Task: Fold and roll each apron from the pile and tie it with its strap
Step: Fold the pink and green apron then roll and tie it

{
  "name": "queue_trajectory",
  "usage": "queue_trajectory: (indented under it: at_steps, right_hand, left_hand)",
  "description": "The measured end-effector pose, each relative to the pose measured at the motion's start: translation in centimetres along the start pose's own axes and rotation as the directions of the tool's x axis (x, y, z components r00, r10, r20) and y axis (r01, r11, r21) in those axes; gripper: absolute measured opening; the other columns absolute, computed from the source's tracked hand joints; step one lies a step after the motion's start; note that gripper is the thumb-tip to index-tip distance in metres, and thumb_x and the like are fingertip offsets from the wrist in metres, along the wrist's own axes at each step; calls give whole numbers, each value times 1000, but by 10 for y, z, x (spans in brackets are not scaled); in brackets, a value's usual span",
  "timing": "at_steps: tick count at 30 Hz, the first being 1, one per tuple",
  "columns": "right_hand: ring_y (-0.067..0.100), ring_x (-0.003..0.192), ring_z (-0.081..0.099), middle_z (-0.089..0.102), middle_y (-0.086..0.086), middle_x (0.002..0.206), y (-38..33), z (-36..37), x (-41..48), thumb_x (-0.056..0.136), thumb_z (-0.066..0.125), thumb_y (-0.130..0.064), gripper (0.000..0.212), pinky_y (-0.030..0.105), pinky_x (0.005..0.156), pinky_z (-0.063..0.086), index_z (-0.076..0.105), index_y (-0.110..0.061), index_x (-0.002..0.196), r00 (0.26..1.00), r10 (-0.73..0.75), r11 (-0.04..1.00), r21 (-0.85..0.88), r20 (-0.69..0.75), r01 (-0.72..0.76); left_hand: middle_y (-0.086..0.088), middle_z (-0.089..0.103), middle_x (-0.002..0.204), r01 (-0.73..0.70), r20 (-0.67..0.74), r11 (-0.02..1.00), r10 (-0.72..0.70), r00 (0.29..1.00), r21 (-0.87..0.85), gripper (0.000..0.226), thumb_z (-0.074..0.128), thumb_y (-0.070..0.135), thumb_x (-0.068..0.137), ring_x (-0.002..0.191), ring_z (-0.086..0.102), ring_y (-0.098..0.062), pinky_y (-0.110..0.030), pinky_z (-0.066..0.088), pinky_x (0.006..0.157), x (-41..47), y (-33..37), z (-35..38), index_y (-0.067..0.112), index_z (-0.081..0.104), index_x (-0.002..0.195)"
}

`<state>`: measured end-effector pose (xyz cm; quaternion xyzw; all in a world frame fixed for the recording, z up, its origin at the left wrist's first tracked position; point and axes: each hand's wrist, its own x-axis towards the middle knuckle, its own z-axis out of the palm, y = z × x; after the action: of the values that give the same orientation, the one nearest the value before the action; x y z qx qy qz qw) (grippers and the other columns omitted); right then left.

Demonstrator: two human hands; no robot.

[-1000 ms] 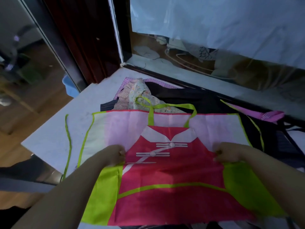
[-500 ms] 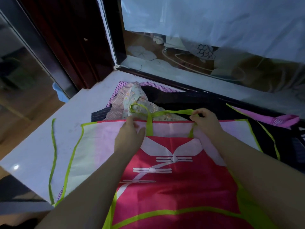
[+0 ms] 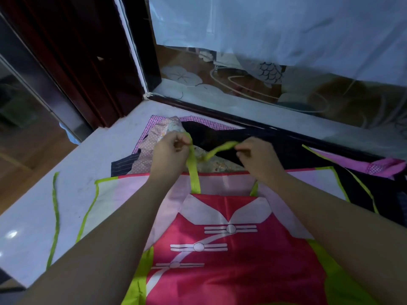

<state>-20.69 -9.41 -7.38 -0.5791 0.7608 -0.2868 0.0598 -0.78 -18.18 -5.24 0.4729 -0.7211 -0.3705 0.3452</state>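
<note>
Lime-green ribbon first, far left: a loose waist tie (image 3: 55, 216) trails down the pale table (image 3: 92, 150), thin and limp, lying flat. Just beside it is the apron (image 3: 231, 271) itself, pink and red with green trim, spread across the table right in front of the person, red bib panel on top of a paler pink layer. It looks like thin, slick synthetic cloth: light and floppy, with no stiffness at all. I'd expect it to slide on this smooth top and spring out of a roll unless it's pressed down as it's turned.

Now the left hand (image 3: 169, 157): its fingers (image 3: 179, 140) are curled in, pinching the neck strap (image 3: 193, 172) and lifting it off the cloth above the bib. The strap arcs across, twisted in the middle, to the right hand (image 3: 262, 159), whose fingers (image 3: 242, 148) pinch the other side of the loop the same way. That's a sound place to hold, since the strap is stitched to the bib and should take a pull, where the body cloth would only bunch. For the folding, I'd pick the trimmed edges and corners.

Under and beyond the hands sits the pile (image 3: 220, 133), dark and patterned, and at far right a purple-pink apron (image 3: 378, 166) lies waiting.
</note>
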Motion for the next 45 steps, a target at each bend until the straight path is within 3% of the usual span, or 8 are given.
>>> queue_trajectory:
  at_steps: [2, 8, 12, 20, 28, 33, 37, 45]
  right_hand:
    - [10, 91, 53, 61, 5, 103, -1, -7, -5, 88, 60, -2, 32, 15, 82, 43, 64, -8, 119, 977, 82, 979, 201, -197, -41]
    - [24, 108, 59, 10, 13, 156, 10, -13, -7, 88, 60, -5, 57, 19, 75, 46, 44, -24, 139, 906, 266, 919, 196, 329, -341]
    - [27, 115, 54, 23, 13, 153, 7, -31, -51, 91, 58, -6, 36, 18, 85, 37, 58, -14, 126, 956, 218, 958, 146, 197, -248]
    - [21, 79, 62, 67, -4, 85, -16, -36, -202, 78, 53, -28, 20, 35, 75, 47, 69, -19, 84, 987, -119, 992, -18, 112, 122]
    - [25, 113, 53, 61, 8, 123, 18, -42, -294, 84, 56, -33, 33, 49, 100, 38, 68, -17, 111, 901, -387, 885, -194, 198, 423]
    - [20, 104, 54, 64, 4, 115, 43, -34, -306, 98, 24, -54, 62, 36, 92, 36, 67, -12, 113, 937, -234, 908, -286, 258, 305]
    - [12, 93, 55, 70, -5, 94, 46, -31, -295, 83, 45, -41, 37, 29, 82, 35, 76, -22, 87, 953, -227, 924, -264, 199, 275]
    - [11, 77, 54, 64, -8, 76, 44, -44, -292, 82, 48, -38, 29, 30, 76, 36, 70, -22, 72, 947, -312, 931, -171, 79, 322]
  left_hand:
    - [0, 60, 89, -146, -34, 988, 148, 988, 43, 29, 50, -12, 79, 86, 57, -16, -17, 46, 74, 0, 3, -6, 13, 63, 85]
    - [-11, 27, 152, -32, 102, 957, 3, 995, 289, 44, 51, -3, 87, 136, 35, -23, -15, 28, 98, -9, -7, -7, 16, 60, 125]
    - [-14, 43, 138, -105, 113, 950, 74, 991, 296, 32, 55, -3, 87, 126, 45, -24, -2, 23, 91, -63, -17, -17, 8, 65, 115]
    - [-2, 62, 114, -371, 352, 845, 236, 906, 386, 30, 46, 22, 83, 107, 58, -21, -44, 46, 92, -210, -35, -25, 20, 68, 103]
    - [-1, 53, 138, -516, 605, 669, 122, 787, 536, 60, 27, 66, 93, 124, 53, -24, -57, 33, 104, -292, -74, -36, 27, 58, 126]
    - [2, 57, 136, -528, 610, 643, 118, 784, 554, 49, 42, 55, 86, 121, 58, -26, -56, 46, 94, -306, -77, -32, 27, 65, 119]
    - [0, 67, 120, -396, 473, 755, 129, 871, 523, 14, 69, 29, 76, 110, 64, -29, -56, 50, 91, -307, -67, -21, 25, 71, 89]
    - [4, 65, 104, -296, 410, 801, 69, 909, 521, 33, 32, 38, 87, 95, 64, -22, -50, 43, 101, -309, -61, -20, 22, 61, 82]
